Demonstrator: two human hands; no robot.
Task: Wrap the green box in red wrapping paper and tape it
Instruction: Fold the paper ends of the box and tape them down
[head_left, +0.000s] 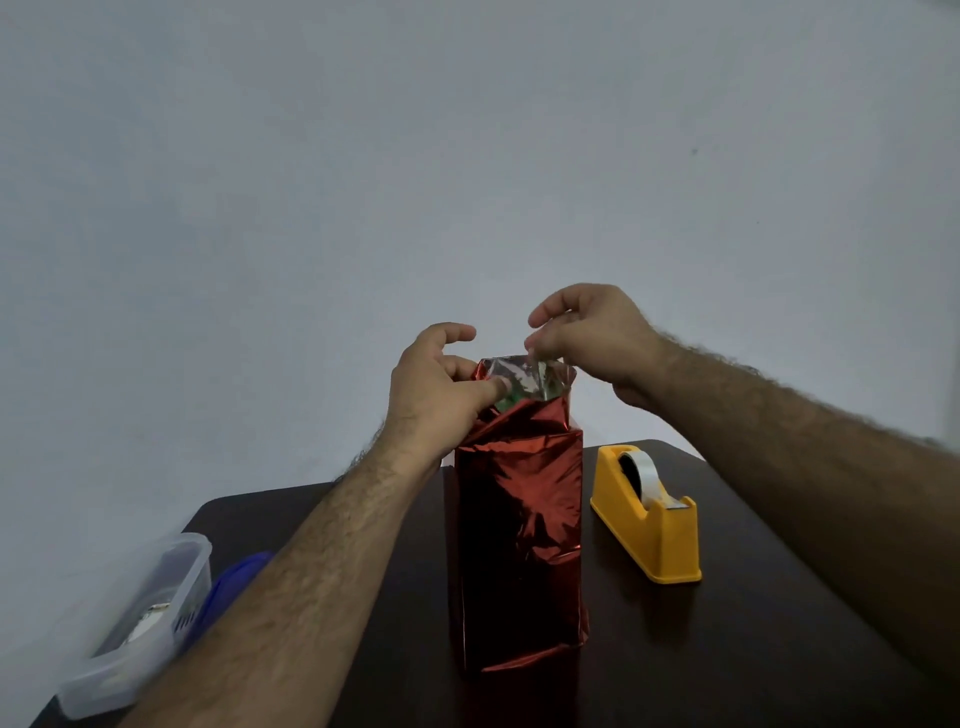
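Note:
A tall box stands upright in the middle of the dark table, covered in shiny red wrapping paper (519, 535). At its open top the paper's silver inner side shows, and a sliver of the green box (506, 401) peeks out. My left hand (436, 389) presses the left flap of paper inward at the top edge. My right hand (587, 332) pinches the far upper edge of the paper between thumb and fingers. A yellow tape dispenser (649, 519) with a clear roll sits just right of the box.
A clear plastic container (150, 618) holding small items lies at the table's left edge, with a blue lid (234, 582) beside it. The dark table (753, 649) ends close behind the box. A plain pale wall fills the background.

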